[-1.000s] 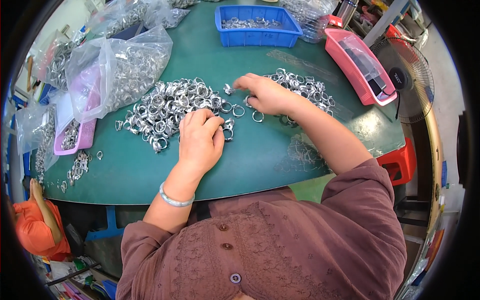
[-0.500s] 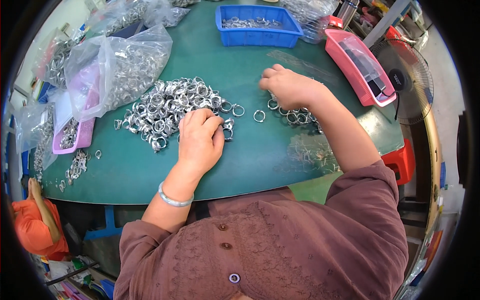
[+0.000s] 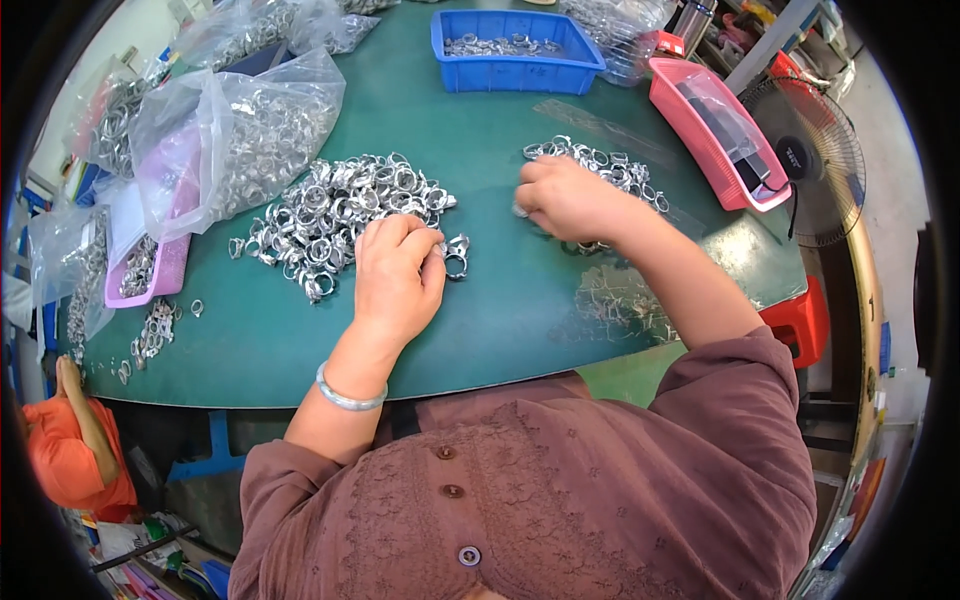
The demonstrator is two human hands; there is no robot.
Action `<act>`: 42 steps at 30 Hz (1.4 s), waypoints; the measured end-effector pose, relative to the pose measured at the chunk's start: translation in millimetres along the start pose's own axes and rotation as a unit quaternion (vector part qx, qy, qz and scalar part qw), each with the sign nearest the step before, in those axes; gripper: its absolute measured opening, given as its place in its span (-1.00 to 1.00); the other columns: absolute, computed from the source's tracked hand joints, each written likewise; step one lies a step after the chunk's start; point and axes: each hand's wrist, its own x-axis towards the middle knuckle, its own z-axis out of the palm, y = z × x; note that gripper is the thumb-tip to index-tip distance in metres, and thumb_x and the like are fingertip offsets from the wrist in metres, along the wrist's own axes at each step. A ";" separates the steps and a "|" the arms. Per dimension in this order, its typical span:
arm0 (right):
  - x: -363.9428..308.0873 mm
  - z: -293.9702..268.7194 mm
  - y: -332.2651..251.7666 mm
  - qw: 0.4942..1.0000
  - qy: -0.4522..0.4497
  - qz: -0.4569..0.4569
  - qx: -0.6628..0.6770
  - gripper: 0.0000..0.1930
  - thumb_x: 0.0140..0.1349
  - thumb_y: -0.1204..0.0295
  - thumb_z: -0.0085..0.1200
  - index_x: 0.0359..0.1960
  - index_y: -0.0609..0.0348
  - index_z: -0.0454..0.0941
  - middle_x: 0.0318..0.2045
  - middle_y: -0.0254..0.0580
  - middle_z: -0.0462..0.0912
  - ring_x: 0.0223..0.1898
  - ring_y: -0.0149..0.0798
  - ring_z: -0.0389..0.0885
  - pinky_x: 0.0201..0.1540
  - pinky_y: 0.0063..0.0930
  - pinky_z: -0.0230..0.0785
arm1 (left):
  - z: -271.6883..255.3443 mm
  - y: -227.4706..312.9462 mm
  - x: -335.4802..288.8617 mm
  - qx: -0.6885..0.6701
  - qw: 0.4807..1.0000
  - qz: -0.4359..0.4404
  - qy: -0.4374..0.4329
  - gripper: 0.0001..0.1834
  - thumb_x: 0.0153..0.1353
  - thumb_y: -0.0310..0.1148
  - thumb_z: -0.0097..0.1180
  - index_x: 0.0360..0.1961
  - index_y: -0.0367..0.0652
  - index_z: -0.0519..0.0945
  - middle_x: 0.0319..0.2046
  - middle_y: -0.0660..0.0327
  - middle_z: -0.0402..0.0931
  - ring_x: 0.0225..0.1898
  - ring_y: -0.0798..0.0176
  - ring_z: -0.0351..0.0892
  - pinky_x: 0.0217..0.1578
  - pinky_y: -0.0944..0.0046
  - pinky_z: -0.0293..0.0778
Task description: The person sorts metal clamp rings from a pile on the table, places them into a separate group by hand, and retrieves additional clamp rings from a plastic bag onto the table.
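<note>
A heap of silver metal rings (image 3: 335, 215) lies on the green table, left of centre. My left hand (image 3: 395, 275) rests at its near right edge, fingers curled down and thumb pressed in; what they pinch is hidden. Beside that thumb lie a few rings (image 3: 457, 258). To the right, my right hand (image 3: 575, 203) is closed over the near left side of a smaller spread of rings (image 3: 628, 175). A pale silvery edge shows at its fingertips, seemingly a ring, partly hidden by the fingers.
A blue bin (image 3: 515, 75) with small metal pieces stands at the back. Right of it is a pink basket (image 3: 715, 135), with a fan (image 3: 800, 160) beyond. Bags of rings (image 3: 270, 130) and a purple basket (image 3: 160, 270) crowd the left. Another person (image 3: 80, 455) sits lower left.
My right hand has shifted slightly towards me, uncovering the far part of the smaller spread. Loose rings between the two heaps are no longer visible. My left hand has barely moved.
</note>
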 end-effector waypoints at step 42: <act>11.3 2.3 7.2 0.997 0.063 0.051 0.013 -0.79 -0.03 0.58 0.06 -0.30 0.18 0.55 -0.32 -0.07 0.55 -0.16 0.02 0.51 -0.12 -0.18 0.39 | -2.3 -10.6 1.2 -0.018 0.998 -0.037 0.048 -0.89 -0.05 -0.56 0.15 -0.44 -0.15 0.61 -0.40 0.23 0.50 -0.30 0.11 0.45 -0.25 0.16 0.33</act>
